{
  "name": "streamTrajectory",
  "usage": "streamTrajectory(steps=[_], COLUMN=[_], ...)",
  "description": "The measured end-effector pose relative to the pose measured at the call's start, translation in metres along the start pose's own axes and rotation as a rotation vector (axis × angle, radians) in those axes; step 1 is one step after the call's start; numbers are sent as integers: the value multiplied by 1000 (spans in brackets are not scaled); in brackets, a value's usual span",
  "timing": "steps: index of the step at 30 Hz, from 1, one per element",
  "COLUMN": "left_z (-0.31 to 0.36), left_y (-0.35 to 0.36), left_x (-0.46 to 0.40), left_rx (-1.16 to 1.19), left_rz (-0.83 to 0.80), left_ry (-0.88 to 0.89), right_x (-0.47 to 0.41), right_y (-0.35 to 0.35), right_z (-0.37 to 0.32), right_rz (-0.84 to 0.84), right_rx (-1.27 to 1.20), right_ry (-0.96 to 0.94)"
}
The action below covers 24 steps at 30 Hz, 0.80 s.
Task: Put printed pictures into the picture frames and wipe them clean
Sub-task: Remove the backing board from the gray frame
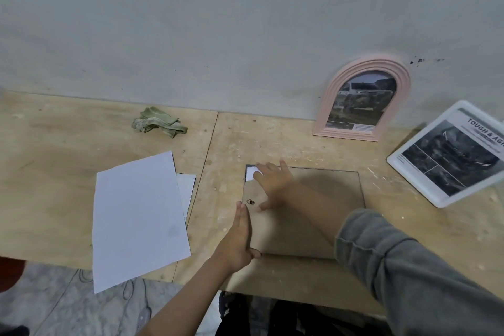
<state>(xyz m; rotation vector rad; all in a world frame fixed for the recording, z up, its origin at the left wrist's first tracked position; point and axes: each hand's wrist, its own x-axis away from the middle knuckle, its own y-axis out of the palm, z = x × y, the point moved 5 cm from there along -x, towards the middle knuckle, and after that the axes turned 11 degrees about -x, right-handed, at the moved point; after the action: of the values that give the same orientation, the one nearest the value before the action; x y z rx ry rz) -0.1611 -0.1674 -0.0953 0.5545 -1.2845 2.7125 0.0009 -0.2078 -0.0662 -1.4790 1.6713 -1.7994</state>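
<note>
With left hand (240, 237) braced flat against the frame (305, 210) edge and right hand (272, 185) spread flat on the backing board (313, 226), uneven pressure may, apparently, crease the white print (252, 172) exposed at 1 corner.

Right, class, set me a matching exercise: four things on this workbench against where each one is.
Things:
1. pink arched frame
2. green cloth
3. white sheet
4. backing board

Places:
A. overhanging the bench's near edge
B. under both hands
C. leaning upright on the wall
D. crumpled near the wall, left

Pairs: 1-C, 2-D, 3-A, 4-B
</note>
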Motion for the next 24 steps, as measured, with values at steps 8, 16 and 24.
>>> streamTrajectory(steps=[8, 16, 24], left_z=[0, 1, 4], left_y=[-5, -8, -10], left_x=[1, 5, 8], left_rx=[19, 11, 12], left_rz=[-10, 0, 28], left_ry=[-67, -134, -170], right_x=[-11, -12, 0], right_y=[-30, -39, -46], right_z=[-17, -15, -10], right_rz=[-10, -48, -142], right_rx=[13, -22, -197], right_ry=[80, 133, 144])
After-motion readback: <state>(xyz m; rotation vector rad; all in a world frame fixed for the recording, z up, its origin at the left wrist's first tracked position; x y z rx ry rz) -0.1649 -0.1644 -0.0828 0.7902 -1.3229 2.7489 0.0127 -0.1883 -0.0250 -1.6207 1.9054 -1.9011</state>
